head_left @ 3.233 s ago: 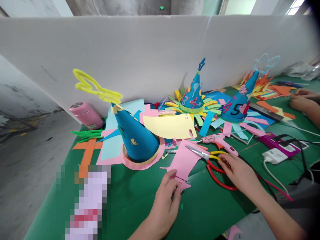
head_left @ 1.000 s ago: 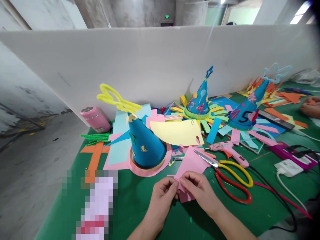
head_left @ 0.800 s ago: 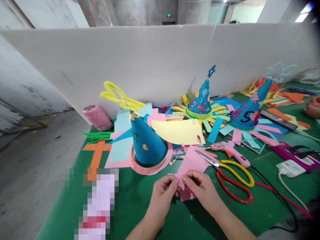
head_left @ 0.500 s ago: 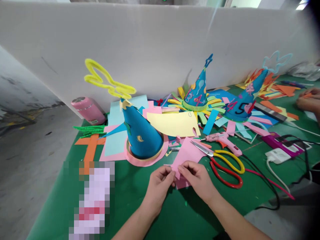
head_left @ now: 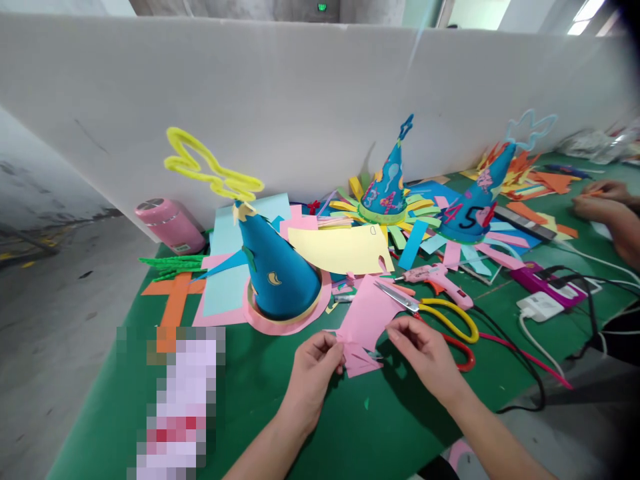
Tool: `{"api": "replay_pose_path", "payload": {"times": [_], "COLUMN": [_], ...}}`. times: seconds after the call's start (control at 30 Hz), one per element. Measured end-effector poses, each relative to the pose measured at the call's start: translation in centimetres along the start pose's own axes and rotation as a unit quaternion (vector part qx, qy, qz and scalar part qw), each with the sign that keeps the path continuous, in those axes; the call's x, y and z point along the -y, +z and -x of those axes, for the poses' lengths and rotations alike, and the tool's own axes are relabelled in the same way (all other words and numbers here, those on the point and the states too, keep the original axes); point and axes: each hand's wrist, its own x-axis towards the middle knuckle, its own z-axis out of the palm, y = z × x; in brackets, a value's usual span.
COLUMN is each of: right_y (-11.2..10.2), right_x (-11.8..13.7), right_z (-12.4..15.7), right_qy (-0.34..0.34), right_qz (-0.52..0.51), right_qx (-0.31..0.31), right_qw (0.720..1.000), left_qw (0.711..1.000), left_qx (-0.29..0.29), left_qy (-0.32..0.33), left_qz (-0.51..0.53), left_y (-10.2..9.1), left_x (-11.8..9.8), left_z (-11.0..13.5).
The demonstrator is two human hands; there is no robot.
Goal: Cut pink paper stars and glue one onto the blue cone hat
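My left hand [head_left: 316,363] pinches the edge of a small cut piece of pink paper [head_left: 361,360] between thumb and fingers. Just behind it a larger pink sheet [head_left: 369,310] lies on the green table. To the right and apart from the paper, my right hand [head_left: 423,350] has its thumb and forefinger pressed together; I cannot make out whether something small is in them. Scissors [head_left: 447,317] with one yellow and one red handle rest beside my right hand, which partly covers the red handle. A blue cone hat [head_left: 280,273] with a pink brim and yellow pipe-cleaner top stands behind my left hand.
Two decorated blue cone hats [head_left: 387,187] [head_left: 475,200] stand at the back. A pink glue gun [head_left: 440,280] and a purple power strip [head_left: 547,283] with cables lie to the right. A pink bottle [head_left: 170,225] is at left. Another person's hands [head_left: 607,200] are at far right.
My right hand has moved right, away from the pink paper and my left hand. My left hand keeps its pinch on the paper. The camera view has shifted slightly.
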Motion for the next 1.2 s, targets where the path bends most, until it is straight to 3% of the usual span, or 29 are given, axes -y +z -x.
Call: {"api": "replay_pose_path", "payload": {"times": [0.13, 0.23, 0.5, 0.6, 0.67, 0.73, 0.77, 0.83, 0.9, 1.2], "right_y": [1.4, 2.2, 1.3, -1.2, -4.3, -8.0, -9.8, -12.4, -13.8, -13.4], "right_x": [1.1, 1.8, 3.0, 2.3, 1.0, -0.5, -1.3, -2.5, -3.2, -3.6], "right_z": [1.0, 1.0, 0.6, -0.4, -1.7, -3.2, -3.9, -5.1, -5.9, -8.0], "right_qy": [-0.022, -0.053, -0.095, -0.100, -0.093, -0.071, -0.054, -0.038, -0.026, 0.029], "right_qz": [-0.006, 0.005, 0.074, 0.117, 0.189, 0.300, 0.371, 0.414, 0.444, 0.478], "right_qx": [0.078, 0.093, 0.167, 0.106, -0.022, -0.131, -0.158, -0.158, -0.139, -0.058], "right_qw": [0.997, 0.994, 0.979, 0.982, 0.977, 0.942, 0.913, 0.895, 0.885, 0.876], "left_qw": [0.999, 0.996, 0.984, 0.987, 0.992, 0.998, 1.000, 1.000, 0.998, 0.994], "left_qx": [0.025, 0.048, 0.095, 0.073, 0.045, 0.017, 0.005, -0.013, -0.024, -0.039], "left_qy": [0.027, 0.032, 0.040, 0.037, 0.036, 0.023, 0.015, 0.008, 0.015, 0.032], "left_qz": [-0.038, -0.075, -0.147, -0.139, -0.110, -0.056, -0.026, 0.025, 0.050, 0.100], "left_y": [0.9, 1.2, 0.9, 0.7, 0.4, 0.2, 0.2, 0.3, 0.7, 1.9], "left_x": [-0.5, -0.8, -1.7, -1.8, -1.8, -1.9, -2.0, -2.2, -2.6, -2.8], "left_z": [0.9, 1.4, 1.7, 1.4, 0.9, 0.3, -0.1, -0.8, -1.4, -2.3]}}
